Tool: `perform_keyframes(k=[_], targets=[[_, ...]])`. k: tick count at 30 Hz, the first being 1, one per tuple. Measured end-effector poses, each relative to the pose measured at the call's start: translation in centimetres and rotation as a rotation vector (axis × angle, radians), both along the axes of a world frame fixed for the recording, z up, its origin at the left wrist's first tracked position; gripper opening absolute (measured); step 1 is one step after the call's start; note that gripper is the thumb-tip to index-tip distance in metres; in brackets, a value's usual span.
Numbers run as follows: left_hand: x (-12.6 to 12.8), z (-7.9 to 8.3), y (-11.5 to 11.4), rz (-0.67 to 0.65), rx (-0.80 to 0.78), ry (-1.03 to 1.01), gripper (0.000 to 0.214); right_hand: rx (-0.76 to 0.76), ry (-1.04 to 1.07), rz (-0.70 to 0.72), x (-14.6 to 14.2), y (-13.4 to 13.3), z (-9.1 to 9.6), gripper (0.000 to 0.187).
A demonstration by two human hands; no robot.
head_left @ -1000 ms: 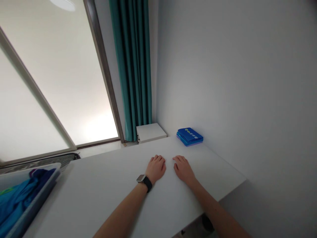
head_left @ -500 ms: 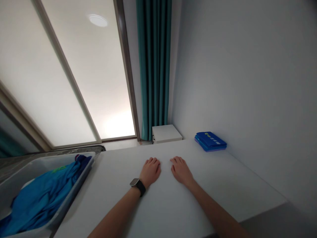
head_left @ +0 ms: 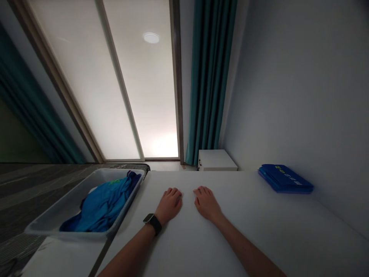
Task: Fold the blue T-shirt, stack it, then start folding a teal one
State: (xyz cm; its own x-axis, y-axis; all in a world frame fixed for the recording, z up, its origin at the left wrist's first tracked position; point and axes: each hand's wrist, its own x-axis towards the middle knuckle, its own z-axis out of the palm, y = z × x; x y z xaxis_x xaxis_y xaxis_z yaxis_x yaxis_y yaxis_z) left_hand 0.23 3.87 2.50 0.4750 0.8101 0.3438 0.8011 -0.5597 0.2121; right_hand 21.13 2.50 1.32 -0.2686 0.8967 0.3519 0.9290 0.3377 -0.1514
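Both of my hands lie palm down on a white table (head_left: 259,227), close together near its middle. My left hand (head_left: 169,204) wears a dark watch on the wrist and holds nothing; its fingers lie flat. My right hand (head_left: 206,204) rests beside it, fingers stretched out, also with nothing in it. A folded blue garment stack (head_left: 284,178) lies at the far right of the table by the wall, well apart from my right hand. A grey tub (head_left: 72,202) holding crumpled blue clothes (head_left: 105,206) stands to the left of my left hand.
A grey wall runs along the table's right side. A small white cabinet (head_left: 216,160) stands beyond the table's far edge, under a teal curtain (head_left: 211,77). Frosted sliding panels (head_left: 138,100) fill the back. The tub rests on a second white surface at the left.
The view has swung to the left, so the tub of blue clothes is now fully in sight and the folded stack sits farther right. My hands have stayed flat on the table.
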Motion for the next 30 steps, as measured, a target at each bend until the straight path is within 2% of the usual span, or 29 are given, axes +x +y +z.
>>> perform_keyframes(k=[6,10,16,22,30], targets=[[-3.7,-0.2,-1.4,0.058,-0.021,-0.054,0.014,-0.007,0.022,0.12,-3.3,0.0,0.0,0.03],[-4.3,-0.3,-1.6,0.077,-0.045,-0.11,0.012,-0.025,0.033,0.173,-5.4,0.2,-0.1,0.029],[-4.7,-0.1,-0.7,0.114,-0.077,-0.206,0.014,-0.044,0.019,0.275,-8.5,0.8,0.5,0.025],[-5.2,0.0,0.0,0.212,-0.085,-0.222,0.018,-0.069,0.054,0.309,-8.8,1.6,0.6,0.024],[-5.3,0.3,-0.4,0.21,-0.098,-0.222,0.018,-0.118,0.138,0.341,-8.2,2.1,0.0,0.026]])
